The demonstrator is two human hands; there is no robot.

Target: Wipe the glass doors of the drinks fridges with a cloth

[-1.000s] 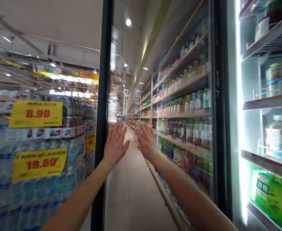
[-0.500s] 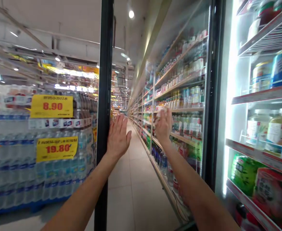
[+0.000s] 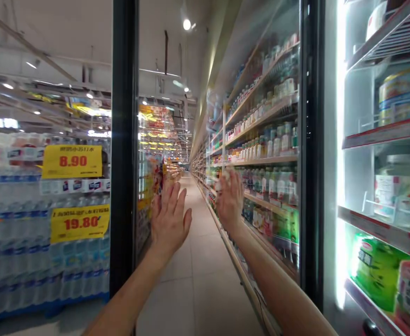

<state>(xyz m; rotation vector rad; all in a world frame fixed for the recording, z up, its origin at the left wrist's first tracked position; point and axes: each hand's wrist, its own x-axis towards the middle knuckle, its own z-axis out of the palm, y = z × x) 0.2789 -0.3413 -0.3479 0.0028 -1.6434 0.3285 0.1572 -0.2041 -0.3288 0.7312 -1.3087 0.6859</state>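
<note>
A glass door (image 3: 180,56) with a black frame (image 3: 124,140) stands open in front of me. My left hand (image 3: 170,217) is flat against the glass, just right of the frame's upright, with its fingers spread and nothing in it. To the right, my right hand (image 3: 231,205) presses a crumpled white cloth (image 3: 222,179) to the pane. Most of the cloth is hidden behind the fingers, and blur softens its outline. The shelves (image 3: 261,161) of bottles in the pane's right half look like a reflection or a view through it; I cannot tell which.
At the right is a lit fridge with wire shelves (image 3: 383,224), jars (image 3: 387,186) and a green pack (image 3: 373,270). Stacked water bottles (image 3: 16,224) with yellow price signs (image 3: 72,161) stand at the left. A tiled aisle floor (image 3: 177,275) runs ahead.
The door's left upright has shifted left in view, leaving my left hand farther from it. My right hand with the cloth has moved slightly left and down. The fridge shelves have slid right.
</note>
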